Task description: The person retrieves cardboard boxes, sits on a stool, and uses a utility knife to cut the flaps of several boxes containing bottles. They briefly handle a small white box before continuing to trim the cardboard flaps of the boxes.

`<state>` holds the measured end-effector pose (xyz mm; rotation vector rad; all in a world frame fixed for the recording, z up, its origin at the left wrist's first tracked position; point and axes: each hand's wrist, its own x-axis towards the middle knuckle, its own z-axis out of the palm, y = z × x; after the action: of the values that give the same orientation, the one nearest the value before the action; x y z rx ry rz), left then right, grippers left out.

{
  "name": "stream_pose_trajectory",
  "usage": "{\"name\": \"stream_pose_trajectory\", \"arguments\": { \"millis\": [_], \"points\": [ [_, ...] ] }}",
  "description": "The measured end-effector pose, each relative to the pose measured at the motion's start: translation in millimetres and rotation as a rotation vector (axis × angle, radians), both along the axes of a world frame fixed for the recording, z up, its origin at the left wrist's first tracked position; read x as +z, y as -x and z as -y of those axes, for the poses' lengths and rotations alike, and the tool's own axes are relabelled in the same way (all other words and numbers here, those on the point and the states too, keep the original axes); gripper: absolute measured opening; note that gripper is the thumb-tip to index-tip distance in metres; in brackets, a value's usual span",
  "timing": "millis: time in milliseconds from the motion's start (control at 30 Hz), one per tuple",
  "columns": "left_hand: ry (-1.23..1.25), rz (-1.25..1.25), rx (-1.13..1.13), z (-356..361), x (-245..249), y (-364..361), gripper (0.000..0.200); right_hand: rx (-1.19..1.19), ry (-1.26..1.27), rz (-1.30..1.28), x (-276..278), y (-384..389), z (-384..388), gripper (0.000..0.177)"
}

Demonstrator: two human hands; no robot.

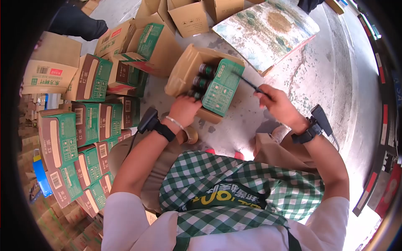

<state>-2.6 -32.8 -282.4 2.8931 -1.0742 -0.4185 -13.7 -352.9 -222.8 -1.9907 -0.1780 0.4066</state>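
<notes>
Concrete floor (247, 121), open carton (178, 77), left hand (184, 109) inside

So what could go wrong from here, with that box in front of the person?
The thin dark tool in the right hand points at the green panel; a slip might scratch or pierce it. The left hand, down by the dark bottles, might knock one. The green-and-brown cartons stacked at the left could possibly shift if bumped.

Two wristbands (167, 131) (302, 137); one slender tool (250, 85)
</notes>
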Motion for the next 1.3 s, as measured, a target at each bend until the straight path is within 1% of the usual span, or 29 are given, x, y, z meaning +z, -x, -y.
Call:
{"name": "stream_pose_trajectory", "arguments": {
  "millis": [33,67,100,133,167,200,233,267,300,333,367,400,433,467,500,533,567,600,633,700,733,767,800,833,900,1167,1300],
  "points": [
    [-0.016,-0.012,0.031,5.6,8.0,-1.5,0.03,-0.007,-0.005,-0.01,-3.9,6.7,3.8,0.015],
    [-0.017,-0.015,0.029,16.5,17.3,-0.8,0.03,-0.024,0.048,-0.027,-4.7,14.1,7.8,0.015],
    [0.442,-0.245,0.143,32.0,25.9,2.2,0.041,-0.039,0.102,-0.042,-5.5,21.1,13.9,0.016],
    [0.899,-0.48,0.255,45.7,32.3,7.2,0.051,0.043,0.131,0.006,-16.1,33.0,22.5,0.013],
    [0.896,-0.482,0.252,56.9,37.1,9.4,0.051,0.112,0.17,0.046,-19.6,47.6,30.3,0.011],
    [0.702,-0.359,0.127,66.9,40.7,11.8,0.055,0.179,0.21,0.086,-21.3,64.8,33.4,0.009],
    [0.509,-0.244,0.011,75.8,40.2,18.3,0.059,0.178,0.208,0.075,-22.3,86.6,31.3,0.009],
    [0.51,-0.236,0.016,83.7,25.4,20.2,0.059,0.114,0.037,0.018,-22.4,100.6,30.2,0.008],
    [0.343,-0.082,-0.107,87.8,1.1,22.7,0.06,0.053,-0.139,-0.039,-23.6,108.1,27.7,0.008],
    [0.249,-0.008,-0.165,87.2,-6.2,23.8,0.06,0.061,-0.147,-0.038,-24.2,114.9,20.0,0.008],
    [0.158,0.068,-0.224,87.4,-9.0,24.3,0.06,-0.082,-0.206,-0.081,-25.4,117.5,8.2,0.009],
    [0.261,-0.048,-0.221,85.7,-11.0,23.0,0.062,-0.227,-0.265,-0.123,-26.8,117.4,-3.0,0.009],
    [0.364,-0.171,-0.223,84.4,-12.8,24.2,0.064,-0.232,-0.272,-0.123,-28.8,115.4,-11.4,0.009],
    [0.425,-0.205,-0.196,74.5,-16.9,16.5,0.066,-0.184,-0.21,-0.071,-30.9,111.9,-17.6,0.01],
    [0.709,-0.371,0.003,62.3,-3.9,14.5,0.068,-0.102,-0.096,0.034,-32.2,109.2,-22.1,0.01],
    [0.657,-0.234,0.035,43.2,6.5,10.1,0.069,-0.031,0.021,0.149,-33.6,106.4,-26.7,0.011],
    [0.531,-0.161,-0.012,19.8,6.6,3.0,0.073,0.028,0.133,0.267,-35.0,103.5,-31.2,0.013],
    [0.285,-0.046,-0.057,0.8,6.5,2.0,0.068,0.088,0.223,0.335,-35.8,102.1,-39.4,0.013],
    [0.284,-0.067,-0.061,-4.7,3.7,1.5,0.068,0.15,0.312,0.396,-37.1,103.5,-47.6,0.014],
    [0.258,-0.021,-0.115,-7.0,-1.5,-3.1,0.033,0.186,0.404,0.326,-54.6,108.6,-63.7,0.016],
    [0.259,-0.03,-0.124,-4.0,-4.5,-5.9,0.033,0.197,0.429,0.338,-60.5,110.3,-67.5,0.017],
    [0.172,-0.051,-0.097,0.5,-8.1,-5.7,0.03,0.19,0.431,0.326,-65.3,112.3,-70.5,0.017],
    [0.089,-0.069,-0.067,3.6,-11.1,-5.9,0.027,0.179,0.485,0.287,-69.7,112.9,-72.2,0.017],
    [0.095,-0.076,-0.07,3.2,-14.7,-6.1,0.027,0.169,0.54,0.249,-73.1,115.5,-73.0,0.017],
    [0.211,0.011,-0.103,-0.6,-21.4,-6.8,0.021,0.188,0.556,0.232,-71.9,119.7,-73.7,0.016],
    [0.22,0.098,-0.08,1.7,-31.0,-5.4,0.023,0.139,0.547,0.137,-65.0,120.7,-81.8,0.016],
    [0.237,0.129,-0.065,2.4,-32.6,-5.2,0.023,0.116,0.512,0.152,-62.0,116.8,-88.9,0.015]
  ]
}}
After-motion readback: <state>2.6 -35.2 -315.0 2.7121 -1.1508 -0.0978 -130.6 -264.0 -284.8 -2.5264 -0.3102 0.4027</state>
